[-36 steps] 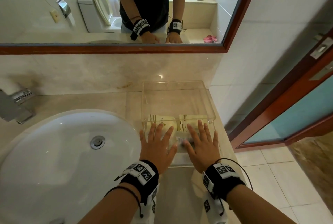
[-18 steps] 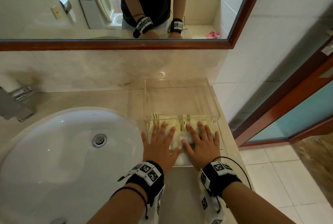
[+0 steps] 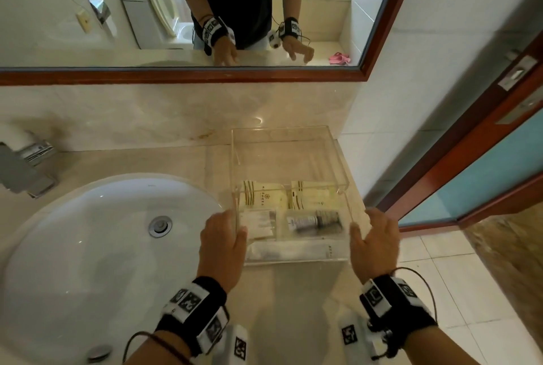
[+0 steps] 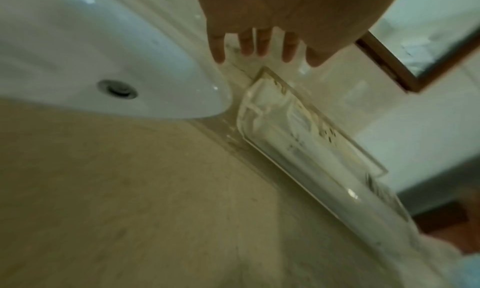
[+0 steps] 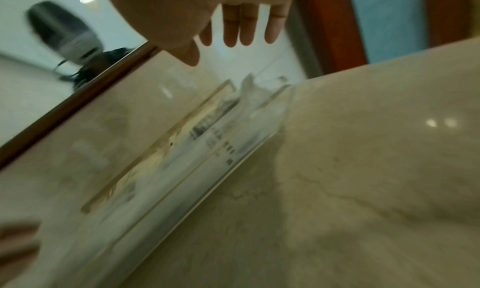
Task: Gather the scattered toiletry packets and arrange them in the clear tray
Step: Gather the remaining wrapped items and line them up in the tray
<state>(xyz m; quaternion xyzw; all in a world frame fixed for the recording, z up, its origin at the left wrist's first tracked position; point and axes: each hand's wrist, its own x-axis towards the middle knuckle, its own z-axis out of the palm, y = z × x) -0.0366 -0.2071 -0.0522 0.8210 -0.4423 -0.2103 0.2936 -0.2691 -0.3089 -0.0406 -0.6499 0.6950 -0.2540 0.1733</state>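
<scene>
The clear tray (image 3: pixel 281 129) stands on the beige counter against the right wall. Several toiletry packets lie in its near half: two cream packets (image 3: pixel 261 196) side by side, a clear packet of white sticks (image 3: pixel 260 222), a dark packet (image 3: pixel 317 220) and a long white packet (image 3: pixel 289 251) along the front wall. My left hand (image 3: pixel 224 232) hovers at the tray's left wall with fingers straight, holding nothing. My right hand (image 3: pixel 374 235) is just off the right wall, fingers spread, holding nothing. Whether either hand touches the tray I cannot tell. The wrist views show the tray (image 4: pixel 324 165) (image 5: pixel 182 190) side-on below straight fingers.
A white sink basin (image 3: pixel 88 232) lies left of the tray, with a chrome faucet (image 3: pixel 23 170) at the far left. A framed mirror (image 3: pixel 117 12) hangs above the backsplash. The counter ends just right of the tray, beside a red-brown door frame (image 3: pixel 470 144) and tiled floor (image 3: pixel 455 276).
Both hands have lifted off the packets inside the tray and moved apart, the left to the tray's left side and the right to its right side.
</scene>
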